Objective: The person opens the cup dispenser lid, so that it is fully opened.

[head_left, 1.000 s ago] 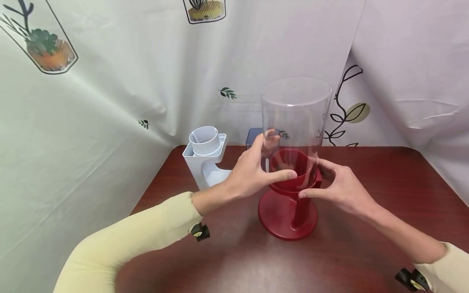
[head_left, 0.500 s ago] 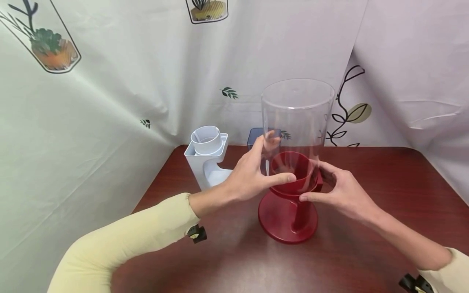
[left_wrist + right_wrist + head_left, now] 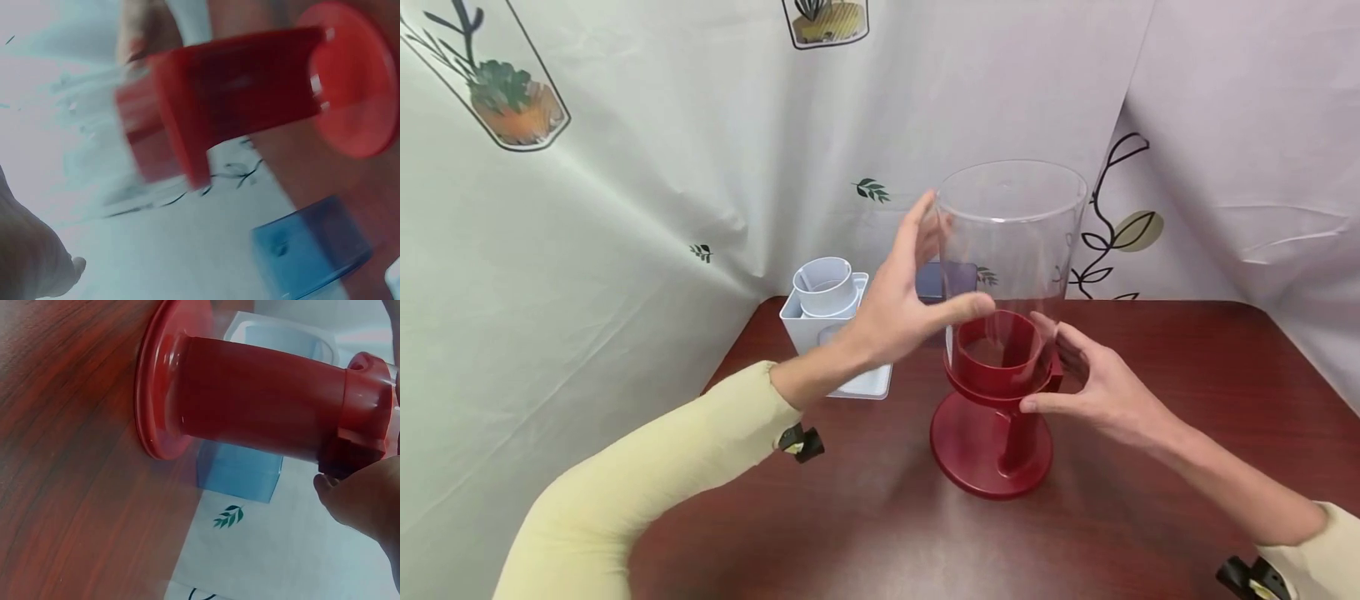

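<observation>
A red dispenser stand (image 3: 988,442) with a round foot stands upright on the table. Its ring (image 3: 996,383) surrounds the lower end of a tall clear cylinder (image 3: 1018,242), whose open mouth faces up. My right hand (image 3: 1101,383) grips the ring from the right, thumb at the front and fingers round the side and back. Beside the cylinder's upper left is my left hand (image 3: 895,292), fingers extended upward and thumb pointing across the front. The left wrist view, blurred, shows the left hand (image 3: 31,250) apart from the red stand (image 3: 250,87).
Behind the left hand stands a white dispenser stand (image 3: 823,308) with a ring top, partly hidden. A blue see-through box (image 3: 931,279) is behind the cylinder. The dark red table (image 3: 1180,367) meets a white printed cloth (image 3: 775,150) at the back and sides.
My left hand has slid up and off the cylinder's lower part to its upper left, uncovering more of the white stand's foot. My right hand keeps its grip on the ring.
</observation>
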`<state>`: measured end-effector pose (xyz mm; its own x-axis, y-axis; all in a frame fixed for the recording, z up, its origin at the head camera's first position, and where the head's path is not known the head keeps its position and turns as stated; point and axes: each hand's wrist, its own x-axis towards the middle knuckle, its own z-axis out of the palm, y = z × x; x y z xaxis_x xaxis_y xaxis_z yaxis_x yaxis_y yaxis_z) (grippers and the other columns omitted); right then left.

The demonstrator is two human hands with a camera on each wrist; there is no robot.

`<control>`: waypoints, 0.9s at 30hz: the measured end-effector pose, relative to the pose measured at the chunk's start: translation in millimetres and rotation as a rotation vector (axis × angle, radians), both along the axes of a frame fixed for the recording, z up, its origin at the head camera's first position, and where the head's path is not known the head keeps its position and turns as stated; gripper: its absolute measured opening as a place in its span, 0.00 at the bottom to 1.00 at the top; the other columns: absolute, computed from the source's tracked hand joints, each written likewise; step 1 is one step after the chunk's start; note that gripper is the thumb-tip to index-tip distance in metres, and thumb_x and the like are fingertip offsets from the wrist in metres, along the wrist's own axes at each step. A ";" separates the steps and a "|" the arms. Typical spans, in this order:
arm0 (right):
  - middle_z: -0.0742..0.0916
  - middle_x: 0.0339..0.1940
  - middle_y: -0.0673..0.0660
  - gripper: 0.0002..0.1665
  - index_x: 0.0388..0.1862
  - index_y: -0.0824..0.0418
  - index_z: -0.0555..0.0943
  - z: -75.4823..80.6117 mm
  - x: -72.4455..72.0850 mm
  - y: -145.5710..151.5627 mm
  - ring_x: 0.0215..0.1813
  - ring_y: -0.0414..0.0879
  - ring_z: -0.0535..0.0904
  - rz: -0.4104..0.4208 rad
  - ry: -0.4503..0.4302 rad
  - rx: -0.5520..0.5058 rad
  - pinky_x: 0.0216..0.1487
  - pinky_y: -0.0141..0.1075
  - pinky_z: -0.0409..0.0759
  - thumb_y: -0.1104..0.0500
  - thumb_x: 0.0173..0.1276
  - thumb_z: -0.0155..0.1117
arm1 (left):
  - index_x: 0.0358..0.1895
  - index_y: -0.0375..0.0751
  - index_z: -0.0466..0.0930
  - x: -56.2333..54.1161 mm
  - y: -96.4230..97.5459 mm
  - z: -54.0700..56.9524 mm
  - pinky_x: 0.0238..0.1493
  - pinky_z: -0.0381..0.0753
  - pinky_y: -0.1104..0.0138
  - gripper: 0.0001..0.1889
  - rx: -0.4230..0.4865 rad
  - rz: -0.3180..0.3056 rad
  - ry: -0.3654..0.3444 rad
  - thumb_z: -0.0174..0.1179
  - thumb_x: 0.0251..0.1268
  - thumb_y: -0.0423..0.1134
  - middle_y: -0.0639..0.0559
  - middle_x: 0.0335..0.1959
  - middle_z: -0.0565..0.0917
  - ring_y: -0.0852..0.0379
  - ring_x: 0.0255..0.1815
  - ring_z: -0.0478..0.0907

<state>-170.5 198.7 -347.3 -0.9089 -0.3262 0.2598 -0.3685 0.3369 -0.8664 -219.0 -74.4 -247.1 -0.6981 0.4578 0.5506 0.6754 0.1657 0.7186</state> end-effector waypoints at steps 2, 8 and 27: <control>0.73 0.79 0.58 0.60 0.88 0.55 0.58 0.5 -1.0 0.3 0.72 0.54 0.74 0.002 0.003 0.008 0.60 0.25 0.79 0.58 0.63 0.83 | 0.88 0.46 0.39 -5.5 0.9 13.2 0.79 0.62 0.67 0.66 0.031 -0.018 0.036 0.77 0.58 0.63 0.52 0.83 0.63 0.65 0.81 0.61; 0.82 0.66 0.58 0.58 0.86 0.51 0.61 0.8 -2.6 -1.1 0.60 0.52 0.78 -0.013 -0.004 0.040 0.54 0.30 0.85 0.56 0.62 0.84 | 0.88 0.42 0.41 -17.1 8.6 54.0 0.79 0.55 0.74 0.58 -0.001 -0.021 0.082 0.75 0.65 0.46 0.58 0.85 0.60 0.73 0.81 0.56; 0.87 0.59 0.55 0.49 0.76 0.56 0.70 -7.3 -14.4 -4.2 0.51 0.53 0.84 0.019 -0.004 0.061 0.45 0.40 0.89 0.53 0.59 0.86 | 0.84 0.43 0.58 -27.2 22.5 93.6 0.75 0.61 0.74 0.51 -0.299 -0.194 0.016 0.76 0.61 0.47 0.61 0.76 0.73 0.70 0.74 0.68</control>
<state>-184.9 194.5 -354.6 -0.9032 -0.3589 0.2352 -0.3721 0.3821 -0.8459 -246.2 -52.0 -153.6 -0.5745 0.7234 0.3830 0.7260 0.2342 0.6466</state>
